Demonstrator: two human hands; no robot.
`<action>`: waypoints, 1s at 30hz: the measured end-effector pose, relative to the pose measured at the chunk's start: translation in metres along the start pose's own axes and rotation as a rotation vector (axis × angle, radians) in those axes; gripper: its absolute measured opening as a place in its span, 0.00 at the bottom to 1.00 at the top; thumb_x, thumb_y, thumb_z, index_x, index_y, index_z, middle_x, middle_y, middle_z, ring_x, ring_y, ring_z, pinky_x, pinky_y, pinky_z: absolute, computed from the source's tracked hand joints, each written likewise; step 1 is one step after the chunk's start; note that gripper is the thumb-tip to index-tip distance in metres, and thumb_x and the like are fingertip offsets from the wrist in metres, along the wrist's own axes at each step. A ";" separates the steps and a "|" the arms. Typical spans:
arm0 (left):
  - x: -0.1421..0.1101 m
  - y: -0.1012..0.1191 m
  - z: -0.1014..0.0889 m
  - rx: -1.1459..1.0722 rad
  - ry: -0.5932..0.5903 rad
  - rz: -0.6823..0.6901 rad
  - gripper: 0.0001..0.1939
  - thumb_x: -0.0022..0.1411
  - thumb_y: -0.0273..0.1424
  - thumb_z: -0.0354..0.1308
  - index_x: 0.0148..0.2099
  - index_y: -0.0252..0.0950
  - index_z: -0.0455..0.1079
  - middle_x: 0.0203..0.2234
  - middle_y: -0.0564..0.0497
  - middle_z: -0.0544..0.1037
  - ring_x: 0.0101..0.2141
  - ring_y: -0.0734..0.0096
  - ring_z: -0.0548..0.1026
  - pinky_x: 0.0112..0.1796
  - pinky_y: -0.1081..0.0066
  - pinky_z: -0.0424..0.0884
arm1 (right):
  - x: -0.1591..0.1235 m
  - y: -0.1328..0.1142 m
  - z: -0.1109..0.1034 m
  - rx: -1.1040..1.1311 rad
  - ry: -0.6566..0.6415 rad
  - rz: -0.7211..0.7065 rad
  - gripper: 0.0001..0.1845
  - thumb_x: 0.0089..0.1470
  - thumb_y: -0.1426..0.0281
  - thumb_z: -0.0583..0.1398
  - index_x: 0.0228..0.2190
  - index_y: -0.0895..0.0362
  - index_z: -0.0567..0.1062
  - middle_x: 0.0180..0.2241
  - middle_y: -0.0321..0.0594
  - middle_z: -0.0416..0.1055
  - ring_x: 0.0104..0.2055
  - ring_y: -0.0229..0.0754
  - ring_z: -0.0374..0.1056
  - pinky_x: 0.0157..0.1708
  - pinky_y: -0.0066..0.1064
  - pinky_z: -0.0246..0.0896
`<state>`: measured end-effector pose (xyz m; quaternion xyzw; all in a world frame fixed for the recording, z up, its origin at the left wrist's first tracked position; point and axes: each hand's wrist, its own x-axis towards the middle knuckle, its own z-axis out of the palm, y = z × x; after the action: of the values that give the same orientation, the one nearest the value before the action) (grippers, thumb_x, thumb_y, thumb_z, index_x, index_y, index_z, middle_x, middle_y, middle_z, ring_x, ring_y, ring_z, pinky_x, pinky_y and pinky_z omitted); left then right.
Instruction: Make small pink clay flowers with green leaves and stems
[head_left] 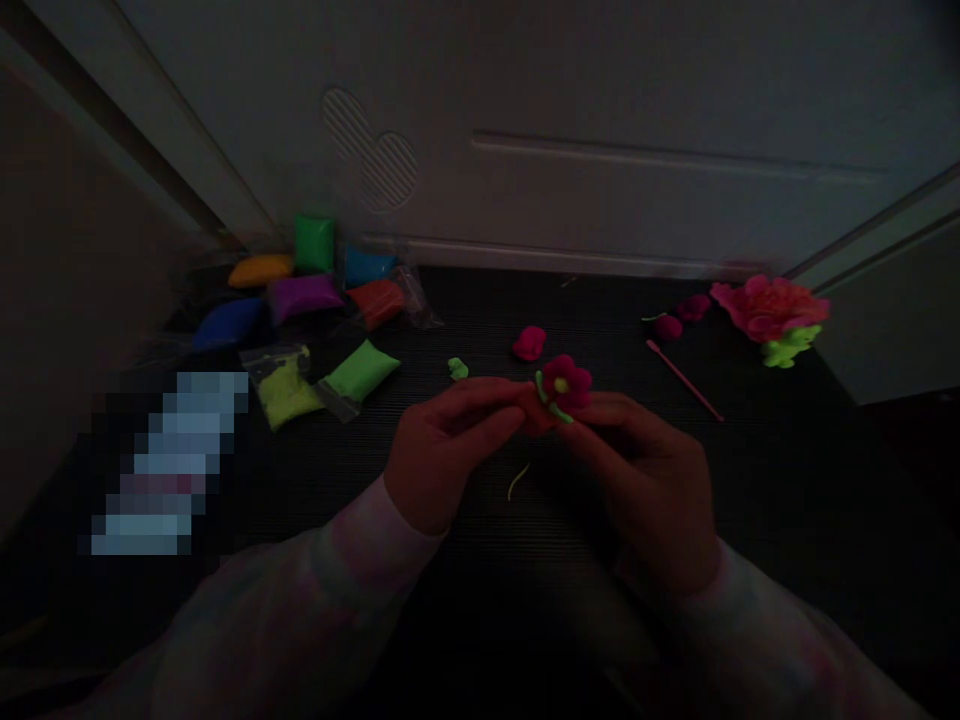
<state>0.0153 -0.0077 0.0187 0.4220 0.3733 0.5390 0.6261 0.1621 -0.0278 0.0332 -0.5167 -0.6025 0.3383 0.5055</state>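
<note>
Between my two hands, above the middle of the dark table, is a clay flower (568, 382) with magenta petals, a yellow centre and green strips beside it. It sits on a small orange-red clay piece (536, 412). My left hand (450, 440) pinches this piece from the left, thumb and fingers closed. From the right, my right hand (652, 470) closes its fingertips on the same piece, just below the flower. A magenta clay lump (529, 343) and a small green clay bit (458, 369) lie just beyond. Nearer to me is a thin yellowish strand (517, 481).
Several clay packets, among them a purple one (306, 296) and a light green one (363, 377), lie at the left. A blurred-out bright patch (165, 465) is at front left. Right: a pink stick tool (684, 380) and a pink clay flower (772, 308). A pale panel (600, 200) stands behind.
</note>
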 end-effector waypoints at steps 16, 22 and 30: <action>0.001 0.001 0.002 0.066 0.026 0.034 0.04 0.47 0.24 0.61 0.27 0.38 0.75 0.27 0.54 0.77 0.32 0.73 0.73 0.40 0.70 0.67 | -0.001 0.002 0.003 0.066 0.008 0.039 0.08 0.45 0.74 0.61 0.28 0.48 0.76 0.32 0.32 0.74 0.36 0.37 0.70 0.37 0.32 0.67; 0.003 0.001 0.004 -0.147 -0.016 -0.089 0.06 0.47 0.26 0.61 0.31 0.38 0.74 0.25 0.55 0.78 0.30 0.73 0.74 0.39 0.68 0.69 | -0.002 0.007 0.006 0.137 0.012 0.082 0.09 0.46 0.72 0.60 0.32 0.48 0.75 0.36 0.33 0.73 0.39 0.38 0.69 0.39 0.33 0.66; 0.002 -0.002 0.003 -0.109 0.018 -0.102 0.05 0.46 0.27 0.62 0.30 0.38 0.75 0.25 0.55 0.78 0.32 0.75 0.74 0.42 0.72 0.67 | -0.002 0.009 0.009 0.213 0.030 0.099 0.07 0.44 0.73 0.62 0.28 0.49 0.75 0.33 0.31 0.73 0.37 0.37 0.69 0.38 0.32 0.66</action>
<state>0.0193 -0.0062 0.0185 0.3628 0.3700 0.5298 0.6714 0.1558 -0.0265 0.0217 -0.4942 -0.5293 0.4170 0.5493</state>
